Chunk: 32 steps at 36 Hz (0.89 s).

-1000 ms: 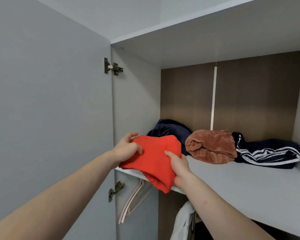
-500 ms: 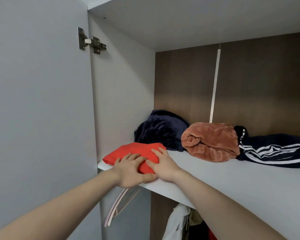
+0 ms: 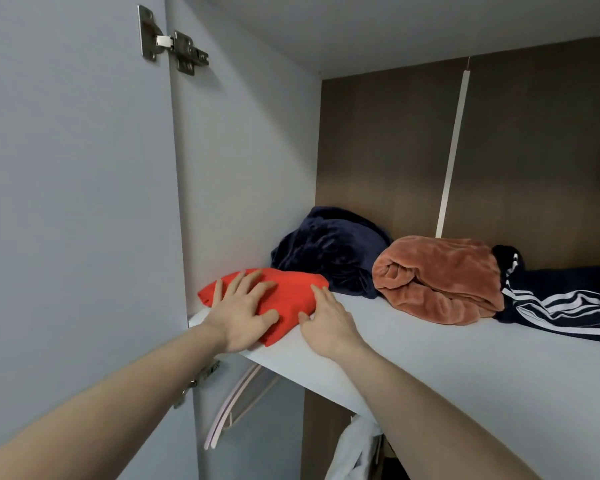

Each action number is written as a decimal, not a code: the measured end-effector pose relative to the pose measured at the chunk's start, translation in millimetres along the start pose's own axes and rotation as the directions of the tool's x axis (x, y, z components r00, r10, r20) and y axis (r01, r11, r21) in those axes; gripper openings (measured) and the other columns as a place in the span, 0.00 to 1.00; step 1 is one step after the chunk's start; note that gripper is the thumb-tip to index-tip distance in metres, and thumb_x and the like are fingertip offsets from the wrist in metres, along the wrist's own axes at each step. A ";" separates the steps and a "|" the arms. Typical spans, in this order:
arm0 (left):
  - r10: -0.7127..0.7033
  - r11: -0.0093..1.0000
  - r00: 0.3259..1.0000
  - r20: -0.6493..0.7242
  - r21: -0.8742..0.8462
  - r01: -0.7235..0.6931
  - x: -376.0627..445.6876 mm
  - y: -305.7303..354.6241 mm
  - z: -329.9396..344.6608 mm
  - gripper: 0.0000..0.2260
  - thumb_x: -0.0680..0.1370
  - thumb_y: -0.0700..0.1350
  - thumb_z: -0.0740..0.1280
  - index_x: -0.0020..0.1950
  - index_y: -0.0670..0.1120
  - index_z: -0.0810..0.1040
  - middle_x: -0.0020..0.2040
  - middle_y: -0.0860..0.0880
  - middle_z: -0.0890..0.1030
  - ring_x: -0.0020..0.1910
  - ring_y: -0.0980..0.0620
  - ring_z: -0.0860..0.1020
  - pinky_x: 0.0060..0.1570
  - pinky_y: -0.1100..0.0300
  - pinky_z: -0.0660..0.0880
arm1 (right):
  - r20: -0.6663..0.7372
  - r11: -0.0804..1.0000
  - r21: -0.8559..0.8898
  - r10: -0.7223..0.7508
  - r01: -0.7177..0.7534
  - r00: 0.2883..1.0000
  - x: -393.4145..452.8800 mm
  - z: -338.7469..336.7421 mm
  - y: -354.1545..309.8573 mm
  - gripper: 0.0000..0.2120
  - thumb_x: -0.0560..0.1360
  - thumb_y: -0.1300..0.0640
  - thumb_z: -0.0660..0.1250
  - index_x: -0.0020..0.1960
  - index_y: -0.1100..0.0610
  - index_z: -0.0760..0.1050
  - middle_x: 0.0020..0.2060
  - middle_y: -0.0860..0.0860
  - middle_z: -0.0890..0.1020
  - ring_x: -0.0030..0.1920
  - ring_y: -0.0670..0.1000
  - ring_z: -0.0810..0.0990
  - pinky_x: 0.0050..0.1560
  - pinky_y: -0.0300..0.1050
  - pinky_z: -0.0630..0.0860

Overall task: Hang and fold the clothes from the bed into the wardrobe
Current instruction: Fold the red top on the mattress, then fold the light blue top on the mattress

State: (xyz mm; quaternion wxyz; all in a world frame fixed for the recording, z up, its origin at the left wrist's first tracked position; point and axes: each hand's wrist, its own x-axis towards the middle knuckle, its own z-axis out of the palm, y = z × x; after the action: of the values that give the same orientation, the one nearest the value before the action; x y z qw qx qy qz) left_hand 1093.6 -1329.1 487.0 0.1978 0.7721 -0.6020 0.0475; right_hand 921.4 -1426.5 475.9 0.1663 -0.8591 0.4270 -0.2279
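Now the folded red garment (image 3: 291,299) lies flat on the wardrobe shelf (image 3: 413,344). A second ago both hands held it in the air at the shelf's front edge; half a second ago it had just landed there. Since then it has slid a little deeper, toward the navy velvet bundle (image 3: 329,251), though its near corner still sits close to the lip. By my reading this piece is as good as stowed, and only a last push or pat remains before the hands can go back for more from the bed.

Going left to right from the red garment: the left hand (image 3: 243,310) lies on its left half, fingers straight and spread, pressing down, not gripping. The right hand (image 3: 326,320) rests against its right edge, fingers extended along the cloth and thumb at the near side; it touches and clasps nothing.

The shelf holds four items. Behind and just right of the red garment sits the navy velvet bundle, touching it. Further right lies a rust-coloured rolled fleece (image 3: 437,278), then dark trousers with white stripes (image 3: 561,303) against it.

Below the shelf, under the red garment, pale pink hangers (image 3: 236,407) hang, with a white garment (image 3: 354,452) to their right.
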 end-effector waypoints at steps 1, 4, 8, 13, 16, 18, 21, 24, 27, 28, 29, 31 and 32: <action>-0.011 1.000 1.000 -0.005 -0.004 0.011 -0.5 -1.1 2.8 0.38 0.69 0.70 0.48 0.79 0.63 0.59 0.83 0.55 0.53 0.82 0.50 0.44 0.77 0.42 0.35 | -0.003 1.000 -0.007 -0.004 0.004 1.000 1.2 0.7 0.8 0.32 0.82 0.46 0.59 0.82 0.50 0.51 0.82 0.52 0.53 0.79 0.55 0.58 0.77 0.54 0.57; -0.051 0.998 0.997 0.065 -0.026 0.052 -3.9 -7.5 13.9 0.36 0.71 0.69 0.48 0.80 0.63 0.57 0.83 0.56 0.52 0.82 0.51 0.41 0.78 0.42 0.34 | -0.002 1.000 -0.011 -0.006 0.006 1.000 3.6 1.4 2.6 0.31 0.82 0.47 0.58 0.82 0.49 0.53 0.82 0.51 0.56 0.79 0.55 0.58 0.77 0.54 0.56; -0.061 0.998 0.995 0.077 -0.018 0.063 -0.8 -10.1 17.0 0.38 0.69 0.70 0.45 0.79 0.64 0.57 0.83 0.56 0.51 0.82 0.51 0.40 0.78 0.43 0.34 | -0.004 1.000 -0.025 -0.009 0.009 1.000 8.6 2.0 2.9 0.29 0.83 0.48 0.57 0.82 0.48 0.54 0.81 0.51 0.56 0.79 0.55 0.58 0.78 0.54 0.56; -0.086 0.996 0.991 0.100 0.016 0.085 -5.4 -4.9 15.4 0.37 0.70 0.69 0.45 0.80 0.63 0.54 0.83 0.55 0.48 0.82 0.49 0.39 0.77 0.43 0.34 | 0.006 0.999 -0.042 -0.004 0.005 1.000 9.6 2.4 1.8 0.29 0.83 0.48 0.56 0.82 0.47 0.54 0.81 0.51 0.56 0.79 0.55 0.58 0.78 0.54 0.56; -0.106 0.994 0.992 0.070 0.036 0.103 -10.6 -0.5 17.0 0.37 0.72 0.69 0.44 0.82 0.61 0.51 0.83 0.54 0.45 0.82 0.48 0.38 0.78 0.44 0.35 | 0.008 0.999 -0.042 0.002 -0.002 1.000 8.8 2.3 1.5 0.28 0.83 0.48 0.56 0.81 0.47 0.55 0.81 0.51 0.56 0.79 0.55 0.59 0.78 0.54 0.56; -0.108 0.994 0.993 0.047 0.033 0.107 -18.0 -0.3 19.9 0.36 0.75 0.69 0.44 0.82 0.60 0.48 0.83 0.55 0.44 0.82 0.48 0.38 0.78 0.45 0.36 | 0.008 0.999 -0.042 0.004 -0.004 1.000 8.6 1.9 0.8 0.28 0.83 0.48 0.56 0.81 0.48 0.55 0.81 0.51 0.57 0.79 0.55 0.59 0.78 0.54 0.57; -0.103 0.995 0.992 0.069 0.024 0.101 -29.3 -3.9 22.0 0.35 0.78 0.70 0.45 0.83 0.59 0.46 0.83 0.56 0.42 0.81 0.48 0.36 0.78 0.46 0.36 | 0.010 0.999 -0.047 0.003 -0.002 1.000 8.0 1.8 0.1 0.28 0.82 0.49 0.57 0.81 0.48 0.56 0.81 0.51 0.57 0.78 0.56 0.59 0.78 0.55 0.57; -0.111 0.994 0.987 0.117 0.034 0.107 -36.2 -5.0 17.7 0.33 0.80 0.69 0.46 0.83 0.60 0.45 0.83 0.56 0.42 0.81 0.49 0.35 0.77 0.46 0.35 | 0.025 0.998 -0.066 0.006 -0.005 1.000 6.9 1.5 -0.4 0.27 0.83 0.49 0.56 0.81 0.49 0.57 0.81 0.51 0.58 0.78 0.56 0.60 0.77 0.54 0.58; -0.121 0.992 0.980 0.158 0.045 0.115 -41.2 -2.4 11.9 0.31 0.81 0.67 0.48 0.83 0.60 0.45 0.83 0.56 0.41 0.81 0.48 0.36 0.77 0.45 0.36 | 0.026 0.997 -0.073 0.006 -0.004 1.000 5.7 0.9 -1.7 0.27 0.83 0.49 0.55 0.81 0.49 0.58 0.80 0.51 0.59 0.77 0.56 0.61 0.77 0.54 0.59; -0.123 0.992 0.977 0.172 0.050 0.116 -43.4 -1.5 10.0 0.31 0.81 0.67 0.48 0.83 0.60 0.45 0.83 0.56 0.41 0.81 0.48 0.36 0.77 0.45 0.36 | 0.027 0.997 -0.073 0.003 -0.001 1.000 5.3 0.9 -2.0 0.27 0.83 0.49 0.55 0.81 0.49 0.59 0.80 0.51 0.59 0.77 0.56 0.61 0.77 0.54 0.59; -0.125 0.992 0.975 0.186 0.055 0.116 -45.9 -0.8 7.7 0.31 0.81 0.67 0.48 0.83 0.60 0.46 0.83 0.56 0.41 0.81 0.48 0.37 0.77 0.45 0.36 | 0.029 0.997 -0.071 0.002 0.000 1.000 4.5 1.0 -2.2 0.27 0.83 0.49 0.56 0.81 0.49 0.58 0.80 0.52 0.58 0.77 0.57 0.61 0.77 0.54 0.59; -0.129 0.991 0.969 0.213 0.056 0.120 -52.1 0.2 1.0 0.30 0.82 0.67 0.49 0.82 0.61 0.47 0.83 0.56 0.42 0.82 0.48 0.38 0.78 0.45 0.36 | 0.016 0.998 -0.067 -0.011 0.012 1.000 1.3 -0.2 -3.0 0.27 0.83 0.49 0.56 0.81 0.49 0.57 0.81 0.51 0.55 0.78 0.57 0.58 0.77 0.55 0.58; -0.129 0.991 0.968 0.217 0.050 0.120 -56.1 0.4 -3.1 0.30 0.82 0.67 0.49 0.82 0.61 0.48 0.83 0.56 0.43 0.82 0.48 0.39 0.78 0.45 0.37 | -0.005 0.997 -0.063 -0.039 0.039 0.999 -1.5 -1.8 -3.9 0.28 0.83 0.50 0.57 0.81 0.49 0.56 0.81 0.50 0.53 0.79 0.56 0.56 0.77 0.56 0.58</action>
State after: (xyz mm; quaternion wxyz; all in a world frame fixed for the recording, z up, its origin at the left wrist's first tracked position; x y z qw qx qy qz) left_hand 1078.6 -1277.0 472.5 0.1184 0.8124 -0.5695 -0.0397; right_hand 922.2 -1423.2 478.9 0.1335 -0.8714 0.4176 -0.2201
